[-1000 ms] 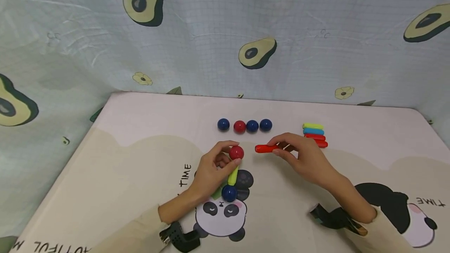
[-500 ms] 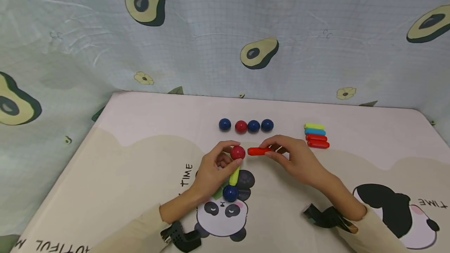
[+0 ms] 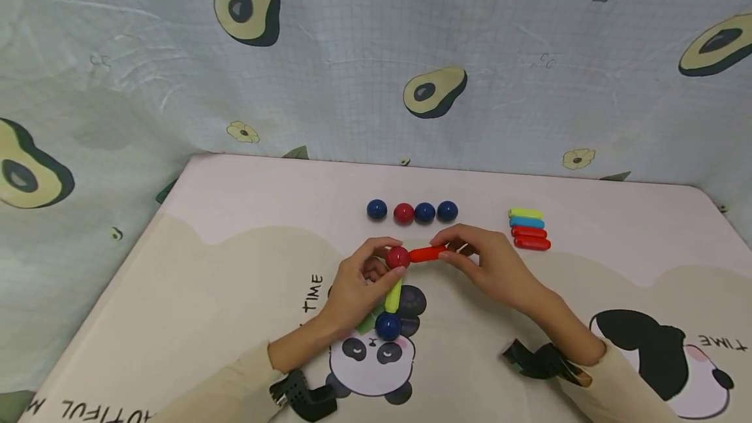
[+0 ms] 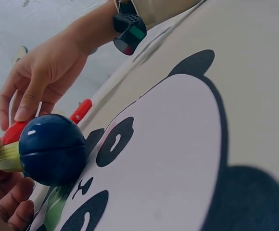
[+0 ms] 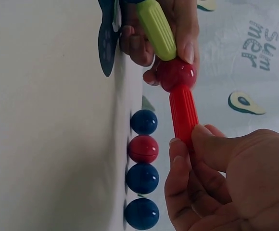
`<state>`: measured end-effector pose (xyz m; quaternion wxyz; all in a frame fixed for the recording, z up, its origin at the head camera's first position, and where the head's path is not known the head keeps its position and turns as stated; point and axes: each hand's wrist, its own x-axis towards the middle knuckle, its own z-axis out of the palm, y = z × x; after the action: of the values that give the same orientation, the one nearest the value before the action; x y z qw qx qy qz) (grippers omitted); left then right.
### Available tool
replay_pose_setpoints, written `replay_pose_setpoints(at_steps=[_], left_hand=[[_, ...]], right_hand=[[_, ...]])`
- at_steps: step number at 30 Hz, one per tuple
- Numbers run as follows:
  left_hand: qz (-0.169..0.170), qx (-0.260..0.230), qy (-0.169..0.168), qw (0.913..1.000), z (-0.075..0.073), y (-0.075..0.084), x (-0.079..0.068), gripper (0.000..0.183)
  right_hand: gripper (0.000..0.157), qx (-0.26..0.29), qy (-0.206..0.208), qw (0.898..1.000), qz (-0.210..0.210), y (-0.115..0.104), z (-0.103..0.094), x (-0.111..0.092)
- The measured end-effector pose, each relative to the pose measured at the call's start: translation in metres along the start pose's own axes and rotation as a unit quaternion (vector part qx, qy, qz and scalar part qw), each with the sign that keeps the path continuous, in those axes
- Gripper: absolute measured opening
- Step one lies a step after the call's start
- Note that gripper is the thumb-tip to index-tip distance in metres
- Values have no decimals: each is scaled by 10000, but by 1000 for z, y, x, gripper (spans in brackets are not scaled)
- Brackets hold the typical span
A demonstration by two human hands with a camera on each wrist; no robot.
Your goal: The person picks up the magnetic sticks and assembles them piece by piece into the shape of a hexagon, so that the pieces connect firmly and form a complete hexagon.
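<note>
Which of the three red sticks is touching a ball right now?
The red stick pinched by the right hand, its end against the red ball in the left hand. The other two red sticks lie clear of every ball.

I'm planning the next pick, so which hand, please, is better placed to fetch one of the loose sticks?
Probably the right hand: it is nearer the loose sticks, though now pinching a red stick; the left hand, farther off, holds a red ball.

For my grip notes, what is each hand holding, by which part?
Left hand: red ball on the lime stick, by the ball's sides. Right hand: red stick, by the end away from that ball.
</note>
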<state>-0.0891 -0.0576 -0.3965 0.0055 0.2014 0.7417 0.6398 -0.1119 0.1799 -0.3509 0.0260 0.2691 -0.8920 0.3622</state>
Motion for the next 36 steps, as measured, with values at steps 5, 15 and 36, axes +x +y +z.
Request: replay_pose_setpoints(at_steps=[5, 15, 36], left_hand=[[67, 40, -78, 9999, 1, 0, 0, 38], [33, 68, -211, 9997, 1, -1, 0, 37], [-276, 40, 170, 9995, 2, 0, 0, 32]], right_hand=[[29, 41, 142, 9999, 36, 2, 1, 2], [27, 282, 208, 9994, 63, 2, 4, 6], [24, 1065, 206, 9941, -51, -15, 32, 17]])
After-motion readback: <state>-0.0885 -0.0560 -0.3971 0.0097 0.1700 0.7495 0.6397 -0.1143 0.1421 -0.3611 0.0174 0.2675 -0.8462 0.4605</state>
